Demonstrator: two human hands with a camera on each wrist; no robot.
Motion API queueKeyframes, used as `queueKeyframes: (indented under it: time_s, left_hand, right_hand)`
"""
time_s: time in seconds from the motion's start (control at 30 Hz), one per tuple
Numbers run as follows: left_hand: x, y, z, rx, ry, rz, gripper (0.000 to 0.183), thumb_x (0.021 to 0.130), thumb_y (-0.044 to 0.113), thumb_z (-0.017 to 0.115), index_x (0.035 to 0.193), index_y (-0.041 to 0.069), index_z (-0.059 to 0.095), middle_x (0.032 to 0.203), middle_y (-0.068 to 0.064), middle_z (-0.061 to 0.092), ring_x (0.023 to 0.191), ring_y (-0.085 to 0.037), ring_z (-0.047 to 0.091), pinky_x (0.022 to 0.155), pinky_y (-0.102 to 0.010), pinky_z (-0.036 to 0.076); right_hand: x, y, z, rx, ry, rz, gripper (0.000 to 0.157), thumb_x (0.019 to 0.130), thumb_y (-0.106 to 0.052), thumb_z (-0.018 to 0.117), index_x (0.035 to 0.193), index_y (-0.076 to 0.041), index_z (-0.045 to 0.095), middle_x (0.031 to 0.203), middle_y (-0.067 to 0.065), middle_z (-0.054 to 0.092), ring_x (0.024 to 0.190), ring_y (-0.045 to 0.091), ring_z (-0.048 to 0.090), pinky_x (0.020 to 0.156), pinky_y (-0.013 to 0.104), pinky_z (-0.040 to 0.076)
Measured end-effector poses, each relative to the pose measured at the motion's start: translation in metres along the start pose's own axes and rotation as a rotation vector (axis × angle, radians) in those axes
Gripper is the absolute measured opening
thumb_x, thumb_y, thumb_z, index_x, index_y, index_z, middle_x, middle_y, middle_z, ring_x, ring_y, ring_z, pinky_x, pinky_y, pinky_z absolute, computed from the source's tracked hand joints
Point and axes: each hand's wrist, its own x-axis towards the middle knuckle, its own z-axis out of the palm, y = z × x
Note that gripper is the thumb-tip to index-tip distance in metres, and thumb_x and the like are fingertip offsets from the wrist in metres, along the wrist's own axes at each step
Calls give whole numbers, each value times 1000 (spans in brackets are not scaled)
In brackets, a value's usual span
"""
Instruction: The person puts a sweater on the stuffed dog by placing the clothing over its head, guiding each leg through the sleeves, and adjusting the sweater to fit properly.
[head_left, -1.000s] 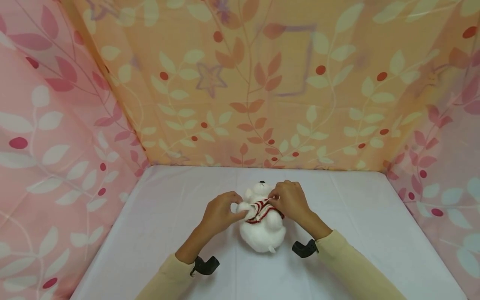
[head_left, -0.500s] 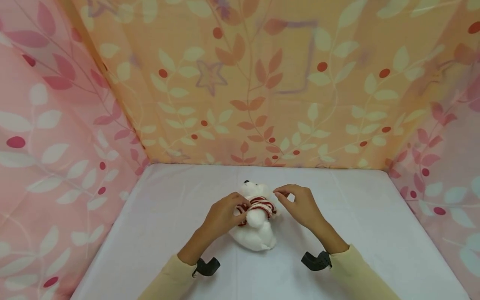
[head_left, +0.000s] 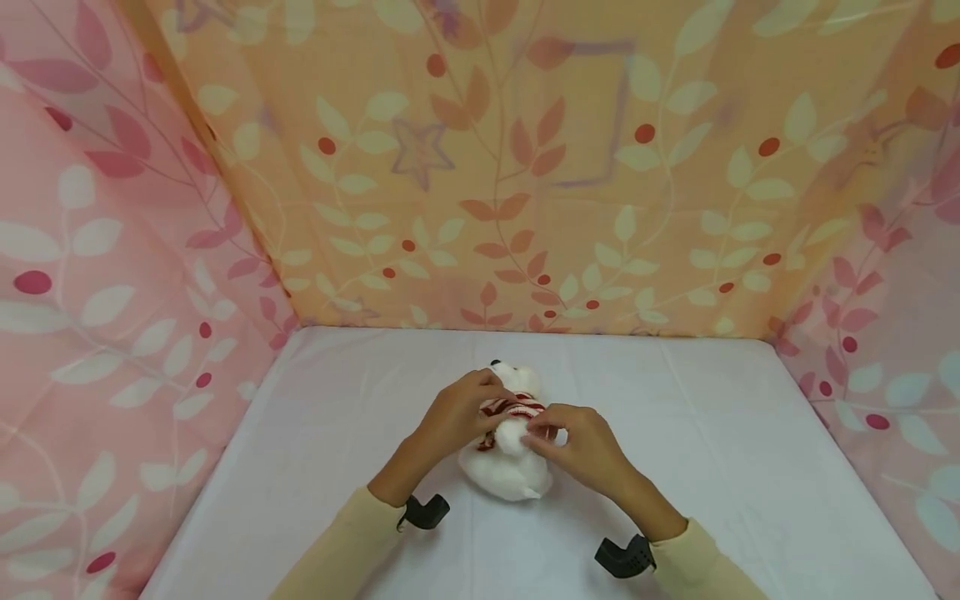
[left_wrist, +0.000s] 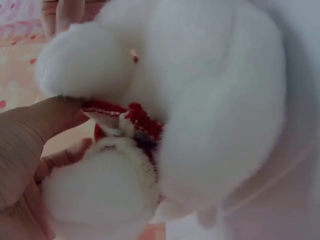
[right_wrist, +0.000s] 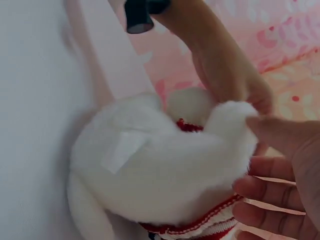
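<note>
A white plush bear point(head_left: 501, 477) leans on the table, its black nose point(head_left: 495, 363) pointing to the upper left. It wears a red-and-white striped knitted sweater point(head_left: 525, 407). The left hand point(head_left: 467, 410) pinches the sweater's red hem point(left_wrist: 102, 108) between thumb and fingers, beside a fluffy limb point(left_wrist: 82, 60). On the bear's right side, the right hand point(head_left: 587, 446) has thumb and fingertips round another stubby white limb point(right_wrist: 232, 132). A white tag point(right_wrist: 122, 150) hangs from the fur. Part of the sweater is hidden behind the left fingers.
The table point(head_left: 360, 392) has a white cloth cover. An orange leaf-patterned curtain point(head_left: 480, 183) stands along its back edge, with pink curtains point(head_left: 112, 333) at both sides. Black wrist mounts point(head_left: 426, 512) jut out below each hand.
The bear has turned so its nose points left. The right hand let go of the sweater, drew away, then came back lower onto a limb. The left hand shifted up along the sweater.
</note>
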Motion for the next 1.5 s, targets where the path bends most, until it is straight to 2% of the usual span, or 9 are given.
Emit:
queueKeyframes:
  time_s: [0.2, 0.4, 0.57, 0.77, 0.87, 1.0, 1.13, 1.33, 1.5]
  left_hand:
    - [10, 2, -1, -35, -92, 7, 14, 91, 27, 78, 104, 22, 80, 100, 11, 63, 85, -8, 58, 69, -21, 48]
    - [10, 3, 0, -114, -61, -32, 10, 94, 26, 75, 101, 19, 75, 93, 11, 68, 82, -6, 60, 71, -24, 50]
    - [6, 5, -2, -233, -11, -51, 9, 95, 25, 74, 102, 19, 73, 87, 12, 66, 75, -5, 56, 68, -25, 49]
    - [0, 3, -4, -294, 59, -63, 9, 95, 19, 74, 103, 17, 72, 94, 9, 68, 75, -7, 57, 65, -24, 51]
    - [-2, 2, -4, -344, 72, -66, 10, 95, 16, 73, 104, 14, 72, 98, 6, 70, 79, -8, 62, 68, -25, 54]
    - [-4, 2, -3, -386, 50, -52, 9, 94, 15, 73, 103, 15, 71, 98, 7, 69, 84, -8, 62, 72, -25, 54]
    - [-7, 4, -3, -421, 25, -22, 7, 93, 14, 73, 99, 17, 72, 94, 9, 65, 77, -7, 58, 68, -24, 52]
    - [-11, 9, 0, -472, -7, 26, 7, 93, 10, 72, 98, 15, 71, 85, 7, 61, 64, -5, 54, 59, -24, 50]
    - [-14, 11, 1, -472, -8, 37, 11, 91, 6, 74, 97, 14, 71, 90, 7, 65, 72, -5, 56, 63, -23, 51]
  right_hand:
    - [0, -9, 14, -174, 82, -118, 39, 66, -42, 94, 92, -20, 75, 83, -10, 67, 75, 8, 60, 65, 26, 49]
    - [3, -16, 29, -322, 232, -165, 50, 58, -45, 98, 86, -15, 69, 94, -3, 63, 81, 14, 58, 64, 31, 49]
    - [6, -22, 38, -428, 315, -110, 68, 63, -48, 94, 107, -6, 63, 110, 7, 61, 98, 26, 60, 77, 41, 52]
    - [10, -25, 40, -426, 356, -38, 63, 76, -36, 79, 124, -2, 57, 114, 12, 64, 100, 30, 63, 81, 47, 52]
    - [11, -20, 39, -422, 359, 5, 62, 78, -33, 79, 128, -2, 57, 112, 14, 66, 97, 31, 64, 79, 48, 53]
    - [10, -13, 39, -343, 327, 69, 57, 77, -29, 85, 123, -4, 64, 108, 11, 68, 95, 29, 65, 78, 48, 53]
    - [8, -9, 40, -265, 306, 100, 45, 77, -25, 85, 115, -6, 71, 104, 6, 69, 94, 27, 66, 80, 48, 52]
    - [9, -6, 39, -262, 337, 139, 38, 76, -23, 86, 109, -8, 73, 99, 4, 70, 89, 25, 66, 76, 46, 51]
    - [11, 0, 37, -289, 337, 166, 40, 75, -20, 88, 109, -8, 73, 96, 4, 70, 86, 24, 66, 73, 45, 50]
